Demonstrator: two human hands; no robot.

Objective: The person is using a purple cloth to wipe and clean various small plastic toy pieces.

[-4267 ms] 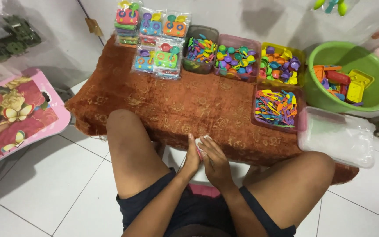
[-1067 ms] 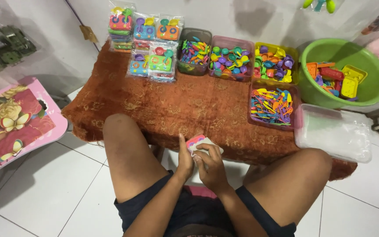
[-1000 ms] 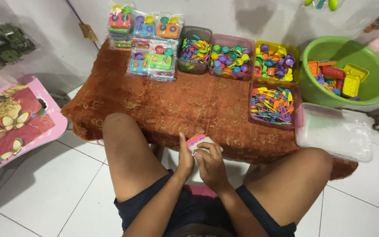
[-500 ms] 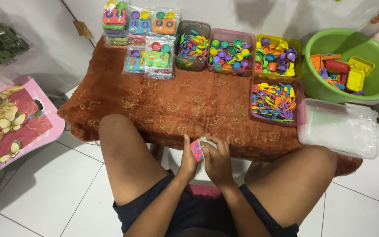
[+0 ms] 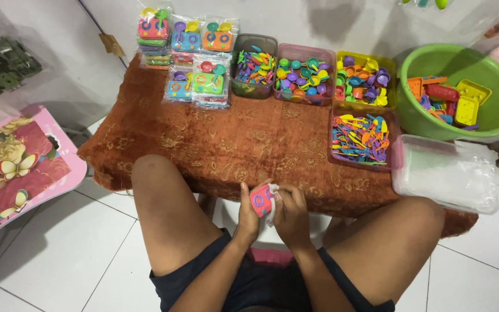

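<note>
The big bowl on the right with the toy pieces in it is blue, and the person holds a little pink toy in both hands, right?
Not quite. The head view shows the big bowl is green, not blue. The rest holds: toy pieces lie in it, and the left hand and right hand hold a little pink toy.

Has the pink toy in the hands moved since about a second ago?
Yes. The pink toy has dropped slightly toward the person's lap, away from the near edge of the brown cloth, and turned so its pink face shows between the left hand and right hand.
</note>
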